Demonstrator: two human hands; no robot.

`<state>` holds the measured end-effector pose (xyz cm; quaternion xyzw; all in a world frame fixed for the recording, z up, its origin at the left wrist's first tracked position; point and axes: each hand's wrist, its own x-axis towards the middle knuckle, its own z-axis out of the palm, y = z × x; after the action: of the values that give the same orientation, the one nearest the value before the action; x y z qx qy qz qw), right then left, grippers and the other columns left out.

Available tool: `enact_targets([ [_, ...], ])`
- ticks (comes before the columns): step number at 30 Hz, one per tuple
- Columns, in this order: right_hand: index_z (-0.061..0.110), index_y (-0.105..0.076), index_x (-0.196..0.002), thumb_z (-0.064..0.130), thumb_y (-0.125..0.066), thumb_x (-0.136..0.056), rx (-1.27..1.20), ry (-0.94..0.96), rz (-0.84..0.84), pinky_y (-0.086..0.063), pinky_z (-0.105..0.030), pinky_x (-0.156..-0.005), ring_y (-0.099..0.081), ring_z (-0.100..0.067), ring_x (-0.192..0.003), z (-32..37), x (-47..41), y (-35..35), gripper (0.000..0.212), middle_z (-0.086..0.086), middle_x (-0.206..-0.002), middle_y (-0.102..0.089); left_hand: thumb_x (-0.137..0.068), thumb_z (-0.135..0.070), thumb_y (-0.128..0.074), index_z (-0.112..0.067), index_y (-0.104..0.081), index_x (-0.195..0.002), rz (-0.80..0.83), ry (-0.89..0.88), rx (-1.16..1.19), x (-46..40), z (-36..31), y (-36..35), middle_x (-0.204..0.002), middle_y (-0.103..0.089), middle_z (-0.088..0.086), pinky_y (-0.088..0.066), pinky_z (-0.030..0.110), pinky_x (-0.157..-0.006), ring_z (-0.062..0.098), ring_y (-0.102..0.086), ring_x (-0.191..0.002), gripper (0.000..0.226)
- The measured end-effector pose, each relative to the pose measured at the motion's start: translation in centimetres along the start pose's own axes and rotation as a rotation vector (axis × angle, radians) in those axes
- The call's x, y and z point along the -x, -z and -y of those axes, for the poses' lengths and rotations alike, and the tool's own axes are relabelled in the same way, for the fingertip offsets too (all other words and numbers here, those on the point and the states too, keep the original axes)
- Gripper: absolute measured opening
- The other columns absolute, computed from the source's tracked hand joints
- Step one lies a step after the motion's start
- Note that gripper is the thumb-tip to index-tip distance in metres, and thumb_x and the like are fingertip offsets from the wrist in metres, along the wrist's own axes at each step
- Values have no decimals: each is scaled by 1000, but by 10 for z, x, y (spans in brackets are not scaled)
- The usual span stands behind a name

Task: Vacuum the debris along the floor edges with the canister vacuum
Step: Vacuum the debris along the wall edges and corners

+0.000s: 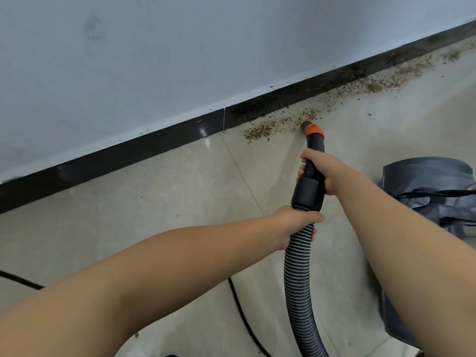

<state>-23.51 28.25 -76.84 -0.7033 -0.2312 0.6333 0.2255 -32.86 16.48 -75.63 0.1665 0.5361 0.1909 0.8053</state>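
Note:
A black vacuum wand with an orange collar (313, 130) points at the floor, its nozzle tip touching a patch of brown debris (273, 126). My right hand (320, 170) grips the black handle just behind the collar. My left hand (293, 225) grips the ribbed hose (298, 284) where it joins the black cuff. More brown debris (386, 79) runs along the black baseboard (154, 146) toward the upper right. The canister itself is out of view.
A pale wall (180, 52) rises above the baseboard. Beige floor tiles (154, 202) lie below. A black cord (247, 323) crosses the floor by the hose. A grey trouser leg and shoe (432, 191) stand at right.

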Motion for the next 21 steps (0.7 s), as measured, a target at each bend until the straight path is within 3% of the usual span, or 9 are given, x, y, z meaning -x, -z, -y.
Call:
enact_targets([
  [21,9,-50,-81,13,-61,-86,199,-99,316,-53,-27,-51,-55,-15,-42,-38,66,-53,12,-3,-53,-57,-88,-13,-64,-6,-49,-103,-141,-42,100,73,55,7,-66,-57,7,-48,23,-47,16,-54,-50,22],
])
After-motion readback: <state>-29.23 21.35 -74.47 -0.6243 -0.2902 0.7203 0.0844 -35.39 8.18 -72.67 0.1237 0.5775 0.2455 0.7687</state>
